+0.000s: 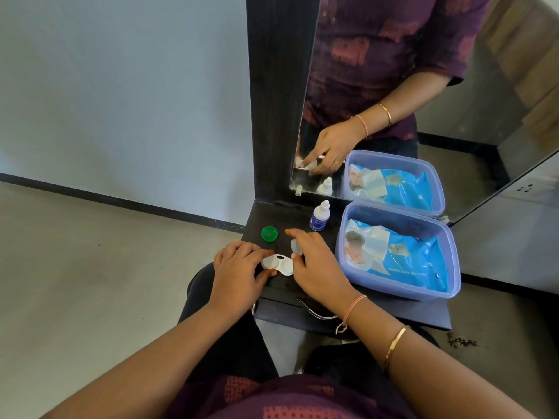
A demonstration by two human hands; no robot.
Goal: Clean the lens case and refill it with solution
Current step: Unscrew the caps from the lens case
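Both hands on the lens case (277, 264)
My left hand (237, 267) pinches it, lying crosswise at the shelf (290, 217) front; my right hand (317, 267) grips the white cap (296, 247) just above; the bottle (320, 217) stands beyond, nearer my right.

Pale blue-grey wall (121, 86) at left, soft even light. Dark skirting strip (121, 197) along its base. Smooth beige floor (75, 282). Tall black wood-grain frame (278, 101) edges mirror (472, 152), standing at back of black surface (281, 217). Curved metal handle (317, 313) on front below. Wood-toned panelling (526, 49) reflected upper right.
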